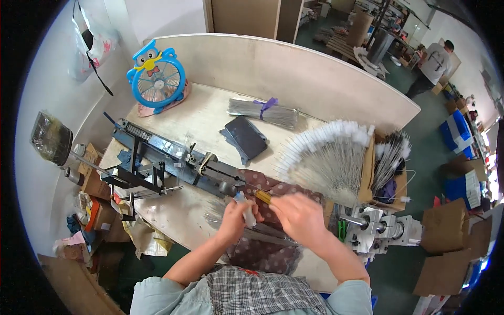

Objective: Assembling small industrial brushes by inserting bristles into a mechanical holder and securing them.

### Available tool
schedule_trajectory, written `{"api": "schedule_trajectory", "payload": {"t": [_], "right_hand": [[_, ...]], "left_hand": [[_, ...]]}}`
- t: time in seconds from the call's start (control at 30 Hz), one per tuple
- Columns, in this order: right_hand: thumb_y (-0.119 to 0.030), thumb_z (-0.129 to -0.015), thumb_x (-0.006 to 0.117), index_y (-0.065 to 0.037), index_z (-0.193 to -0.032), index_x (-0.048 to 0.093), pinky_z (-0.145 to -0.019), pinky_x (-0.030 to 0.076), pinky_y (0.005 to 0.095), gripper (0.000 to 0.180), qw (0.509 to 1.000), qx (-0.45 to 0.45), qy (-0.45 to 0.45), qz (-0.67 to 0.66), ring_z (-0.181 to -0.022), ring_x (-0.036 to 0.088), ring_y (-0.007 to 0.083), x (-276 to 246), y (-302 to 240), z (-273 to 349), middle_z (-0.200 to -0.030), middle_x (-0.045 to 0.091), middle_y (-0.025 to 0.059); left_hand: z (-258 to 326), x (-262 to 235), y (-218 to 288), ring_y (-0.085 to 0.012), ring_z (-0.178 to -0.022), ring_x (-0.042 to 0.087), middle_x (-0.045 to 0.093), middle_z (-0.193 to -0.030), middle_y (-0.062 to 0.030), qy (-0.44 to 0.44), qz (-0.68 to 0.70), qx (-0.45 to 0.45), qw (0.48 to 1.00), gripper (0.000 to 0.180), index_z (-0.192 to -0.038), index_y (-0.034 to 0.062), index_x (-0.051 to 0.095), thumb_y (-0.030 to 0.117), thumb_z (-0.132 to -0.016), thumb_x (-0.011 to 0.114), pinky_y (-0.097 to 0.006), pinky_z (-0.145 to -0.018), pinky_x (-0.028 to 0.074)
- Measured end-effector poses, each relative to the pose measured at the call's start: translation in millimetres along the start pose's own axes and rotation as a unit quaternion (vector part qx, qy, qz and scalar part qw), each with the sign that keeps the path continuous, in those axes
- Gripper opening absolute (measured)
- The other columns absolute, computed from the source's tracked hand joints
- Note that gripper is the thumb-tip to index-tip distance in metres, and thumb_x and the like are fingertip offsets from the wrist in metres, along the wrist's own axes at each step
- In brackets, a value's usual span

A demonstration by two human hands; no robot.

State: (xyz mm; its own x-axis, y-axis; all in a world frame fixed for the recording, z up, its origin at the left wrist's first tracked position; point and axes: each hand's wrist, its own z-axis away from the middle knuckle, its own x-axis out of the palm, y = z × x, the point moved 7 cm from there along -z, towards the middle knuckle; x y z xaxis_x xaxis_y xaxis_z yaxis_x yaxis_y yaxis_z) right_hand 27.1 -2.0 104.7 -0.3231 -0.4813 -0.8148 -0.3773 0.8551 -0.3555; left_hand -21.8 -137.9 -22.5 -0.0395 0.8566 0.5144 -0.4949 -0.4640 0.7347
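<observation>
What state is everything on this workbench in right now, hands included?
Left hand: closed around a small white tube.
Right hand: fingers curled, pinching a yellowish piece by the tube's end.
Owl-shaped blue fan: upright; spinning or not, cannot tell.
Wire bundle: lying flat, tied with a purple band.
White-tipped brushes: fanned out in a row.
Dark phone: lying flat, screen dark.
Blue-grey metal jig: lying along the table.

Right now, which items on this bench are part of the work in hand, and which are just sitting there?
In use:
- left hand gripping a small white tube
- right hand at a yellow-tipped piece
- dark metal jig
- fan of white-tipped wire brushes

Lying about:
- blue owl fan
- tied wire bundle
- dark phone
- cardboard boxes
</observation>
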Motion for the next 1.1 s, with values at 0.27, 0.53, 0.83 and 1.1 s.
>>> {"api": "schedule_trajectory", "payload": {"t": [0.27,0.53,0.83,1.1], "right_hand": [[-0.013,-0.078,0.065,-0.004,-0.105,0.059,-0.062,0.052,0.0378,0.029,0.995,0.056,-0.07,-0.051,-0.077,0.062,0.03,90,43,11,-0.092,0.057,0.0105],[-0.019,-0.079,0.067,-0.005,-0.081,0.055,-0.06,0.051,0.0379,0.018,0.986,0.058,-0.134,-0.076,-0.071,0.06,0.0299,74,26,12,-0.082,0.055,0.0102],[-0.005,-0.078,0.065,-0.006,-0.102,0.061,-0.063,0.05,0.0372,0.025,0.987,0.05,-0.113,-0.107,-0.077,0.061,0.0309,28,11,13,-0.088,0.059,0.0107],[-0.012,-0.078,0.066,-0.004,-0.091,0.067,-0.063,0.047,0.0353,0.015,0.989,0.148,0.005,-0.024,-0.071,0.06,0.0288,-23,42,1,-0.08,0.063,0.0125]], "left_hand": [[-11,-12,27,-0.0175,-0.066,0.058,0.06,-0.07,-0.0121,-0.088,-0.577,0.104,0.806,0.03,-0.082,-0.0029,0.059,0.023,-0.073,0.072,-0.032,-0.061,0.048],[-1,-192,78,-0.01,-0.07,0.057,0.058,-0.078,0.0036,0.161,0.019,-0.024,0.987,0.022,-0.091,0.0125,0.059,0.034,-0.087,0.062,-0.025,-0.066,0.044],[-19,-216,79,-0.0099,-0.066,0.056,0.059,-0.073,0.0022,0.174,0.043,0.021,0.984,0.018,-0.086,0.0096,0.062,0.027,-0.085,0.065,-0.024,-0.063,0.045],[22,-10,16,-0.011,-0.069,0.057,0.063,-0.082,-0.0048,-0.092,-0.079,-0.011,0.993,0.018,-0.097,-0.0004,0.062,0.016,-0.09,0.059,-0.025,-0.063,0.046]]}}
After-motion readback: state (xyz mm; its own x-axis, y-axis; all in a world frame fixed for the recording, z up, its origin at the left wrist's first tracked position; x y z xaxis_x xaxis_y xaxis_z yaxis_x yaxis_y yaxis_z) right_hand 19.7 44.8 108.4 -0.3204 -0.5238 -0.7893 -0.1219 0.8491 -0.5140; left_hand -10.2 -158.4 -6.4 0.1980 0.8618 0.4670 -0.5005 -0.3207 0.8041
